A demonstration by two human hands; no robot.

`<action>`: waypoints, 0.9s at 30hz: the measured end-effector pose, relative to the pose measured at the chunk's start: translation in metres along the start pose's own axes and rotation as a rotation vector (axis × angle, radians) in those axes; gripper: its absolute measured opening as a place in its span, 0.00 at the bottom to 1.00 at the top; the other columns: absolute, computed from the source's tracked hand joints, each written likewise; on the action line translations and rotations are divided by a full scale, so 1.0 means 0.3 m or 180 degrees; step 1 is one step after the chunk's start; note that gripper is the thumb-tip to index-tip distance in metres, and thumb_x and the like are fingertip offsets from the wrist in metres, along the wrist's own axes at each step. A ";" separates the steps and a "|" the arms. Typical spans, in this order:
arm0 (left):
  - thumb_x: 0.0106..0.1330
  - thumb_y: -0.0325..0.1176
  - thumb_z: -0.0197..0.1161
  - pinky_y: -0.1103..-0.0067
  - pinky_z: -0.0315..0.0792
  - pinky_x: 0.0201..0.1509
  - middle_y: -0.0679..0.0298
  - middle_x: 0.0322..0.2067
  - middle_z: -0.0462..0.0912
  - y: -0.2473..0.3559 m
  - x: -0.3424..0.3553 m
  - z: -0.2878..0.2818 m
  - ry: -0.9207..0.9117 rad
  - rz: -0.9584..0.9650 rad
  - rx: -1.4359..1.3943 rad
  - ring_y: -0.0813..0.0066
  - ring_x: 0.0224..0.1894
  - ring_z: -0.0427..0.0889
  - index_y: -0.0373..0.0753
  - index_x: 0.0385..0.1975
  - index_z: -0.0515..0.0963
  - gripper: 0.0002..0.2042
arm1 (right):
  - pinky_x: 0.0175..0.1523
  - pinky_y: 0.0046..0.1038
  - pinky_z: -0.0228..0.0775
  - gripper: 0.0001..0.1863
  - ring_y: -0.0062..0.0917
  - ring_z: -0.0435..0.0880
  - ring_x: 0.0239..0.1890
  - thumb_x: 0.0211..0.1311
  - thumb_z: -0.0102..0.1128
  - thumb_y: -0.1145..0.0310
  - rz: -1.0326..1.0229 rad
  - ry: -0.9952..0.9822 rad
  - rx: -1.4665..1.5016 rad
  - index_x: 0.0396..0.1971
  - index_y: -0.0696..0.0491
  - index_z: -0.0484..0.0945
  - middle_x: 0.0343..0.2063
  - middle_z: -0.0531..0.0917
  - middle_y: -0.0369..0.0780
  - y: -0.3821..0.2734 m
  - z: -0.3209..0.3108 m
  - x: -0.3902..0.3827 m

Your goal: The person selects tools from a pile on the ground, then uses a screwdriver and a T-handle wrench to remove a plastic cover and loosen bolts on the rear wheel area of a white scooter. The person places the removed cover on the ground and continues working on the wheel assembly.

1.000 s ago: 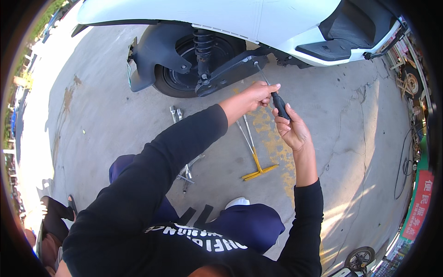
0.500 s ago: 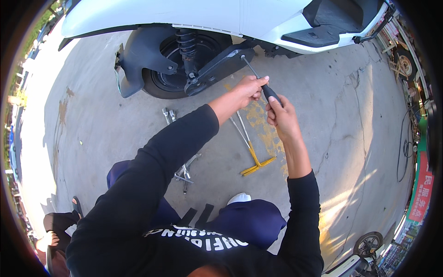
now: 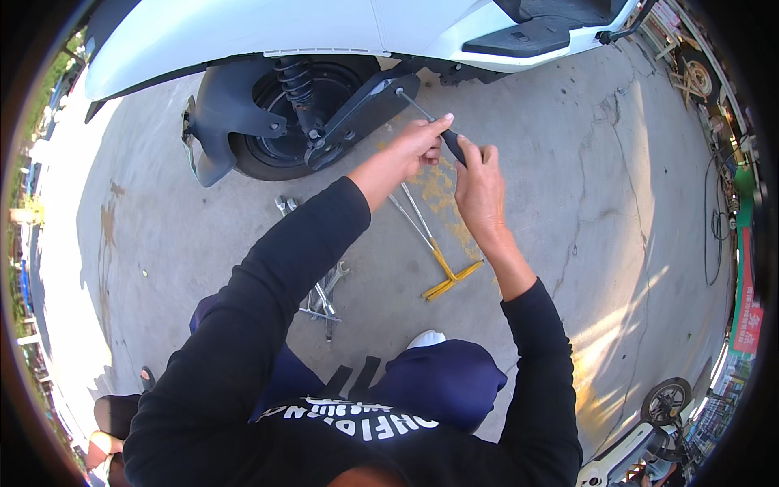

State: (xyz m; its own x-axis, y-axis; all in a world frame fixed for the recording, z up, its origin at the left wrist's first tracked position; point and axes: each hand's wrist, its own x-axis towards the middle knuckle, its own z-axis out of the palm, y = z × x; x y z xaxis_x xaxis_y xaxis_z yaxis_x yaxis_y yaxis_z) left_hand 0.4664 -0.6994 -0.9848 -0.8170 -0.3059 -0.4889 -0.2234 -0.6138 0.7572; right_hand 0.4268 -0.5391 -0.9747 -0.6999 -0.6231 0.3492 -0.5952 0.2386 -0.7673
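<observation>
A screwdriver [image 3: 457,149] with a dark handle slants up and left, its tip at a screw on the black swingarm cover [image 3: 369,109] beside the scooter's wheel. My right hand [image 3: 480,193] is wrapped round the handle's lower end, its back turned up. Higher up, my left hand [image 3: 419,146] has curled fingers and its thumb laid against the screwdriver where the shaft meets the handle. Behind the cover are the wheel [image 3: 268,158] and a black coil spring shock absorber [image 3: 297,85]. The screw head is too small to make out.
Yellow-handled T-shaped wrenches [image 3: 451,280] lie on the concrete below my hands. Several metal wrenches [image 3: 326,300] lie left of them, partly under my left sleeve. The white scooter body [image 3: 324,24] overhangs the wheel. Another person [image 3: 109,442] is at the lower left.
My right hand has turned round the screwdriver handle, from thumb side up to back up. The left hand keeps its place on the screwdriver. The whole view has shifted slightly.
</observation>
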 end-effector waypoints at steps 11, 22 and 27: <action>0.68 0.43 0.59 0.79 0.59 0.21 0.75 0.14 0.61 -0.012 0.021 -0.023 0.0078 0.0167 0.0109 0.84 0.15 0.59 0.42 0.24 0.69 0.15 | 0.26 0.23 0.65 0.15 0.21 0.73 0.23 0.72 0.46 0.61 0.2976 -0.1281 0.3970 0.49 0.57 0.69 0.29 0.76 0.42 0.099 -0.042 0.039; 0.69 0.37 0.58 0.77 0.62 0.22 0.70 0.16 0.64 -0.026 -0.016 0.007 0.0257 0.0426 -0.0270 0.81 0.17 0.59 0.36 0.25 0.70 0.13 | 0.25 0.22 0.60 0.19 0.20 0.66 0.20 0.73 0.47 0.58 0.2269 -0.0985 0.2671 0.46 0.62 0.70 0.27 0.76 0.40 -0.011 -0.057 -0.001; 0.68 0.37 0.59 0.76 0.63 0.22 0.68 0.17 0.66 -0.050 -0.018 0.011 0.0346 0.0453 -0.0522 0.79 0.18 0.62 0.34 0.27 0.72 0.12 | 0.26 0.20 0.61 0.17 0.18 0.69 0.21 0.73 0.46 0.61 0.1610 -0.0302 0.1495 0.47 0.60 0.72 0.26 0.76 0.39 -0.023 0.022 -0.007</action>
State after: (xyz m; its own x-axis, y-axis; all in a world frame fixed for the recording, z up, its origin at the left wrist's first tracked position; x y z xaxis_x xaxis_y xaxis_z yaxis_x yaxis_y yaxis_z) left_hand 0.4723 -0.6862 -0.9921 -0.7700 -0.4688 -0.4329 -0.0137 -0.6661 0.7457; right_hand 0.4349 -0.5444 -0.9735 -0.7959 -0.5879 -0.1446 0.0436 0.1826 -0.9822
